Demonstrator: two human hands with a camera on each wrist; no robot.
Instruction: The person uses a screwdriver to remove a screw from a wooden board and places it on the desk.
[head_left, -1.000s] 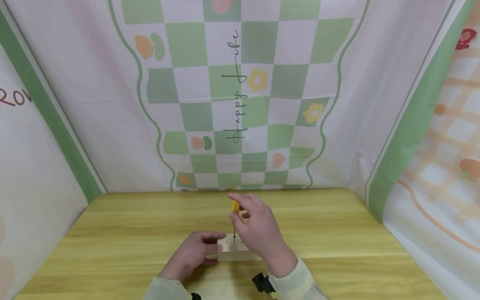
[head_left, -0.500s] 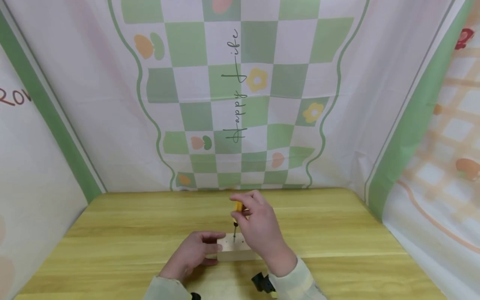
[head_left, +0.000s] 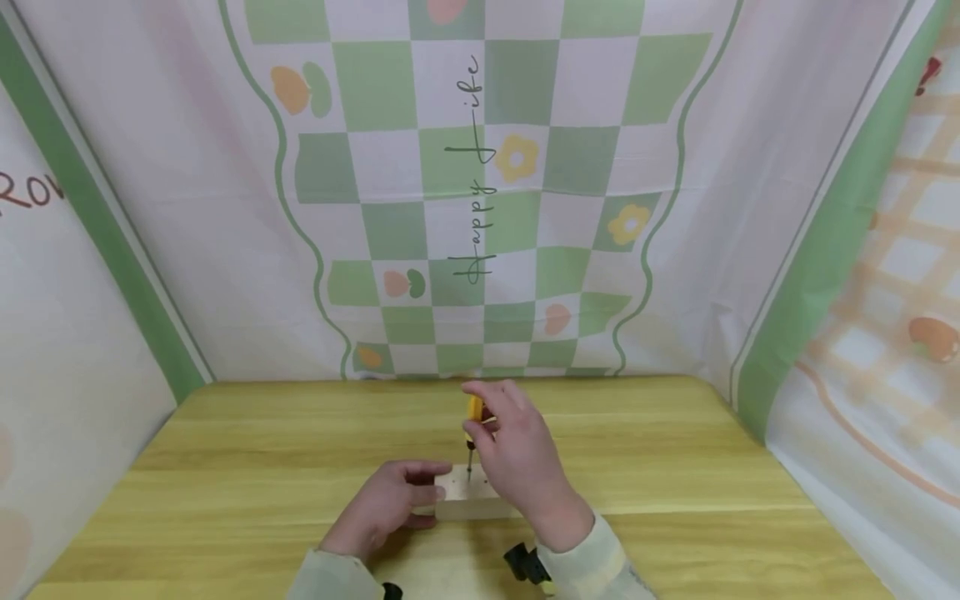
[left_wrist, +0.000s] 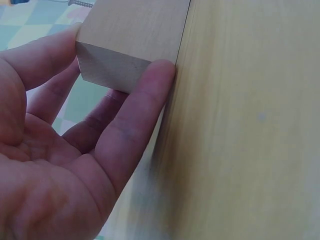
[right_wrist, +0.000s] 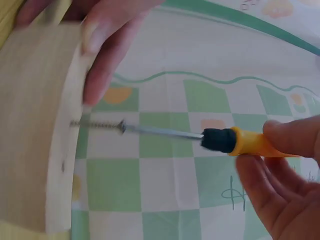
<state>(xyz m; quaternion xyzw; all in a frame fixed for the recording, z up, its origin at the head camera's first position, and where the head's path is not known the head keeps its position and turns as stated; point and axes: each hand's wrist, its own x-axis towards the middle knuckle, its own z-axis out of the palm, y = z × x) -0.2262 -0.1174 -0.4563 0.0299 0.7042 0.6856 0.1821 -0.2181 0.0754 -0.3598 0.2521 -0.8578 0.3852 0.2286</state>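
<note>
On the table lies a pale wooden block with small dark holes in its top face. My left hand grips the block's left end between thumb and fingers; in the left wrist view the fingers press against its end and sides. My right hand pinches the yellow handle of a screwdriver held upright over the block. In the right wrist view, the screwdriver's tip meets the head of a long screw. The screw's point stands in the block, with most of its thread showing.
The wooden table reaches back to a hanging checkered curtain. More curtains hang at the left and right sides. A black device is at the right wrist.
My right hand has shifted slightly, its fingers changing position on the screwdriver handle, which tilted a little and came back nearer upright. The left hand and the block have stayed put.
</note>
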